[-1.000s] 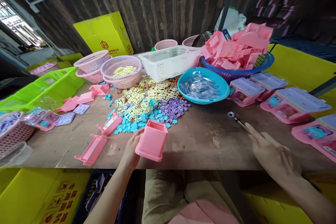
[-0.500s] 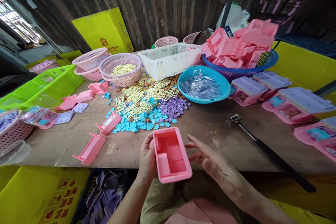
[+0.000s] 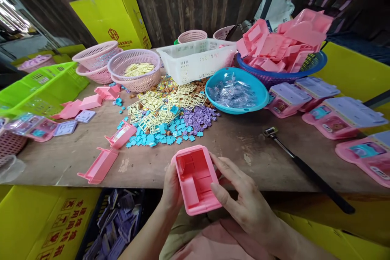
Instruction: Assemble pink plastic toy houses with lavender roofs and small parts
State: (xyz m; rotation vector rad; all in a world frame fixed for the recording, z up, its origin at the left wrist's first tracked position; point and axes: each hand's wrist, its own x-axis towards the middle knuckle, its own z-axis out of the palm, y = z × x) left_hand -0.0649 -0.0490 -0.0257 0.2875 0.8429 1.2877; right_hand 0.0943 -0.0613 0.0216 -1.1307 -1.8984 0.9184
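A pink plastic box-shaped shell [image 3: 190, 193] is held up near the table's front edge, its hollow inside facing me. My left hand [image 3: 172, 187] grips its left side, with the fingers partly hidden behind it. On the other side, my right hand [image 3: 240, 191] holds the right wall, thumb on the rim and fingers along the outer edge. Beyond the shell lie turquoise plastic pieces [image 3: 146, 136], purple swirl discs [image 3: 199, 118] and pale yellow frames [image 3: 154, 115]. Two narrow pink parts lie to the left, the nearer one an open pink tray [image 3: 102, 165].
A hammer-like tool with a black handle [image 3: 319, 180] lies at right, overhanging the table edge. Behind it stand finished-looking pink and lilac toy houses [image 3: 344, 118]. A turquoise bowl [image 3: 237, 109], white basket [image 3: 195, 65], blue basket [image 3: 319, 63] and green crate [image 3: 45, 89] line the back.
My right hand has moved left and closed onto the shell's right side; before, it was apart from it with fingers extended. The shell has tilted slightly in my left hand.
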